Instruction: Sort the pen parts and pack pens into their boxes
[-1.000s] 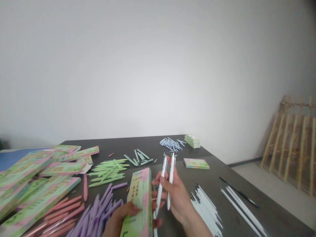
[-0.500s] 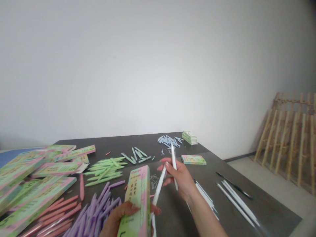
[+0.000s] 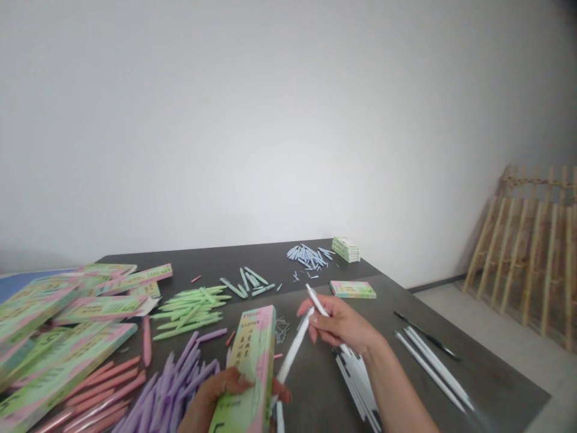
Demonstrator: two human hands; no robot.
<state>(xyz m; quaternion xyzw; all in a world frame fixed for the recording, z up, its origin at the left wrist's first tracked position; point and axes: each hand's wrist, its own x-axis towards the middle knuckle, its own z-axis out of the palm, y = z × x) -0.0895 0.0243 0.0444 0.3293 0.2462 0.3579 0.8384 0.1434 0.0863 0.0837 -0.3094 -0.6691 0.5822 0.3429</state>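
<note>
Carton, printed face toward the viewer, stays clamped between thumb and fingers of the left grip; the change is to its right. A second ago two white pens stood side by side there in the right grip; now they are splayed. The upper pen lies across the right fingers, which are closed on it, while the lower pen slants from the right fingertips down to the carton's right edge, its bottom end seeming to meet the left fingers. So the pair looks separated: one pen appears to bridge both grips, the other is held by the right alone, and neither is inside the carton. Further right of the carton, white rods lie on the bench; purple pens lie just left of it, green pens beyond those.
</note>
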